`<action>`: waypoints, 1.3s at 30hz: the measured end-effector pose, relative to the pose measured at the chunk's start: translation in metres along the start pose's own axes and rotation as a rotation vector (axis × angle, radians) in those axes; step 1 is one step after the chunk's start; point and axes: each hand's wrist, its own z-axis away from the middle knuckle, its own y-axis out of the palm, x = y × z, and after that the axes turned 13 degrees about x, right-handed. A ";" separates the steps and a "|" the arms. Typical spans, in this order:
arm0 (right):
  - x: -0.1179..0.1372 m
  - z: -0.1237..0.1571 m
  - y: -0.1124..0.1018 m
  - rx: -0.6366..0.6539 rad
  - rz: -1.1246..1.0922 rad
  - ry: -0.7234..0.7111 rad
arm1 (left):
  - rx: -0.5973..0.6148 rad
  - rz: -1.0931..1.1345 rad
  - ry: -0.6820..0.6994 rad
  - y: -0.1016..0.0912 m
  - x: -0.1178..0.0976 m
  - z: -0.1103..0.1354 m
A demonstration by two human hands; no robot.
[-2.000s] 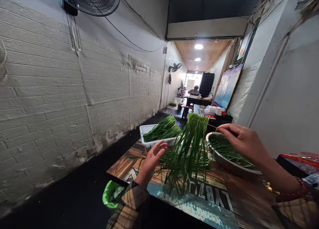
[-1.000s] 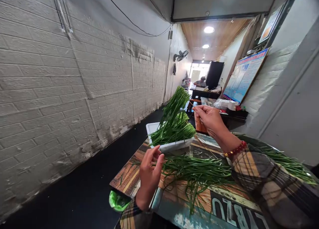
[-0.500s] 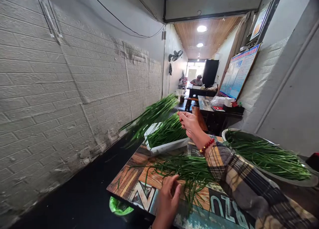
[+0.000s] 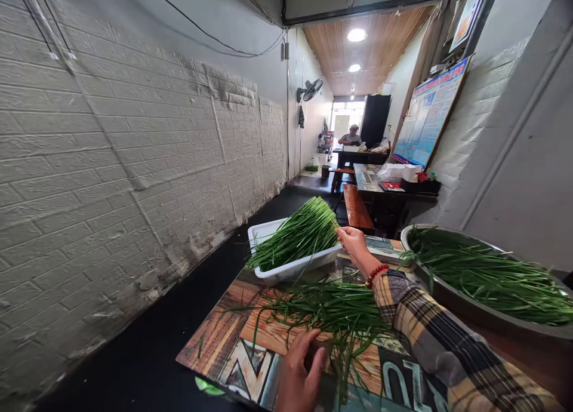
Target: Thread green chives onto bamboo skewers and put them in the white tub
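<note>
A thick bunch of garlic chives point(image 4: 299, 233) lies in a white plastic tray point(image 4: 286, 270), cut ends toward the right. My right hand point(image 4: 353, 243) is at the tray's right end, its fingers pinched around the pale stem ends. On the table in front of me is a loose pile of garlic chives point(image 4: 340, 304), with thin leaves straggling over the near side. My left hand point(image 4: 301, 364) hovers by the pile's near edge, fingers curled loosely and thumb apart, holding nothing.
A large metal basin point(image 4: 447, 283) with more garlic chives stands to the right. The patterned table point(image 4: 224, 334) has a green-lined bin point(image 4: 208, 387) below its near left edge. A wooden bench point(image 4: 357, 206), another table point(image 4: 367, 179) and a seated person point(image 4: 352, 136) are farther back.
The bunch by my right hand was in the air above the tray and now rests in it. My right hand has lowered slightly; my left hand has hardly moved. The view has shifted a little.
</note>
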 end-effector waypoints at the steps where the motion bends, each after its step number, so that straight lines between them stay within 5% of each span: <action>1: -0.003 -0.002 0.000 -0.009 0.009 0.005 | 0.015 -0.013 0.004 -0.001 0.000 0.000; 8: -0.016 -0.009 -0.010 -0.005 0.163 -0.005 | 0.028 -0.055 0.005 -0.001 -0.005 0.000; 15: 0.001 0.009 -0.054 -0.046 0.350 -0.150 | 0.011 -0.070 0.042 0.000 -0.007 -0.001; 20: 0.009 0.050 -0.095 -0.067 0.394 -0.176 | -0.003 -0.088 0.076 0.001 -0.004 -0.002; 26: -0.016 0.143 -0.118 0.028 0.391 -0.103 | -0.074 -0.139 0.108 -0.012 -0.024 -0.009; 32: -0.064 0.214 -0.114 0.191 0.322 0.011 | -0.164 -0.385 0.182 -0.055 -0.068 -0.058; 39: -0.091 0.223 -0.113 0.224 0.311 0.069 | 0.194 -0.746 0.139 -0.054 -0.089 -0.139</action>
